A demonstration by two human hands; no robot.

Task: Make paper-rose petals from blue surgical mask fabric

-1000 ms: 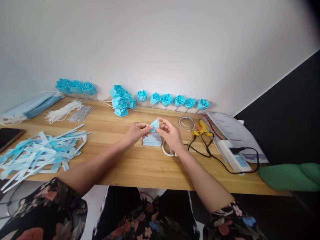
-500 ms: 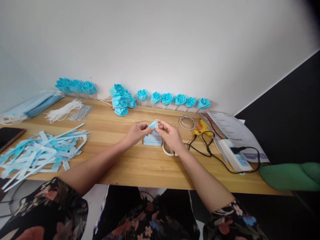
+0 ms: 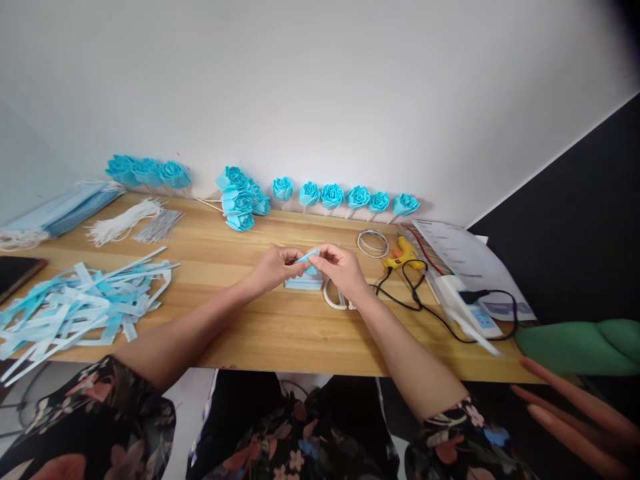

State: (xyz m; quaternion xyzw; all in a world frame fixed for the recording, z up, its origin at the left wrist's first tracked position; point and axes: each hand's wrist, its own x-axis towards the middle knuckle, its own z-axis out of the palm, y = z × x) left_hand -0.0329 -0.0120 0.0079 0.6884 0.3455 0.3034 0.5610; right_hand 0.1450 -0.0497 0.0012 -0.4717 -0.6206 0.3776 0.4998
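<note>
Between my two hands, a small folded blue-and-white piece (image 3: 309,256) is pinched at both ends. My left hand (image 3: 277,268) grips its left side with thumb and fingers. On its right side, my right hand (image 3: 341,268) holds it the same way. Directly below lies a stack of light blue pieces (image 3: 303,284), partly hidden by the fingers. White-handled scissors (image 3: 334,299) rest under my right hand, their blades largely out of sight.
Blue flowers (image 3: 332,196) line the wall. At left are masks (image 3: 65,212), white cords (image 3: 125,220), blue strips (image 3: 85,307) and a phone (image 3: 17,275). At right are a glue gun (image 3: 404,255), wire coil (image 3: 373,244), power strip (image 3: 463,303) and another person's hand (image 3: 575,413).
Another person's hand has come in at the lower right, with a blurred white object near the power strip. The folded piece has tilted flatter and lower between my hands.
</note>
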